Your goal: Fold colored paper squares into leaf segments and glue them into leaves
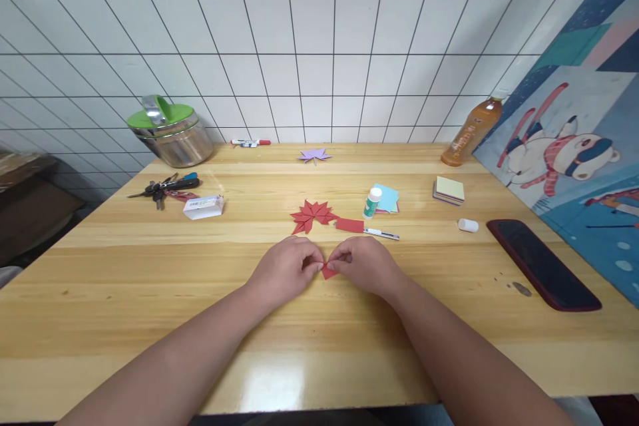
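Between my two hands is a small piece of red paper (327,271), partly hidden by the fingers. My left hand (289,266) pinches its left side with thumb and forefinger. From the right, my right hand (367,265) pinches the same paper, fingertips close to those of the left. Just beyond the hands lies a red folded-paper maple leaf (312,216). A red paper strip (349,225) touches its right side and partly covers a slim white utility knife (382,233). Behind the knife stands a glue stick (372,203) with a white cap.
Blue paper squares (388,198) and a yellowish paper stack (448,190) lie right, near a white cap (468,225) and a phone (542,265). A tea bottle (474,130), purple paper leaf (315,155) and marker (251,143) are at the back. Left are a steel pot (174,140), keys (167,188) and small box (204,207).
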Available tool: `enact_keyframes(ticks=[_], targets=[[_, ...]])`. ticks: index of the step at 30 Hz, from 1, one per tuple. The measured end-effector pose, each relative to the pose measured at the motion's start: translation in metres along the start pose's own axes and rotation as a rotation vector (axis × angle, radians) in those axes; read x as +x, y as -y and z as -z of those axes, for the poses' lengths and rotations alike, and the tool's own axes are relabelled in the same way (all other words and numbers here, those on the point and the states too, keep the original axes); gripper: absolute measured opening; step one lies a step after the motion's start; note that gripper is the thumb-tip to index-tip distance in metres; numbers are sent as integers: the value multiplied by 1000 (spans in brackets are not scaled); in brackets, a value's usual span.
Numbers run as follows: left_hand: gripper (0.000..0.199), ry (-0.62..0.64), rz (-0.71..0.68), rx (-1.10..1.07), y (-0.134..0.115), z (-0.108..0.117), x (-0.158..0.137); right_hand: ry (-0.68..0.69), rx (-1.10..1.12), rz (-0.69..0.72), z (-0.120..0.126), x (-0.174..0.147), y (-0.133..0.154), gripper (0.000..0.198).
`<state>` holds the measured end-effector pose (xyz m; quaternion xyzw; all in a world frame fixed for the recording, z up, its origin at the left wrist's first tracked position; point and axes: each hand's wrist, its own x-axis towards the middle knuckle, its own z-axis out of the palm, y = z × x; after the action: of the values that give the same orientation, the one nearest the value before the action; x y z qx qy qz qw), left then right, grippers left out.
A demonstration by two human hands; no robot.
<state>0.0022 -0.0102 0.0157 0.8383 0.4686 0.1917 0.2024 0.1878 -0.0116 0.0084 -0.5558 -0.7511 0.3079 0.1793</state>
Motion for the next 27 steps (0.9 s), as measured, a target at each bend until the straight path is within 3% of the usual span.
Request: enact_keyframes(ticks=[5, 12, 21, 27], targets=[[6, 6, 7, -8, 1, 0, 0, -13, -13, 19, 1, 0, 0, 11], [20, 3, -120, 36, 0, 1, 0, -74, -31, 44, 2, 1, 2, 12], [10, -37, 20, -111, 8, -7, 0, -58, 6, 46, 2, 0, 2, 12], [13, 22, -125, -29, 2, 0, 1, -72, -57, 81, 2, 0, 3, 11]])
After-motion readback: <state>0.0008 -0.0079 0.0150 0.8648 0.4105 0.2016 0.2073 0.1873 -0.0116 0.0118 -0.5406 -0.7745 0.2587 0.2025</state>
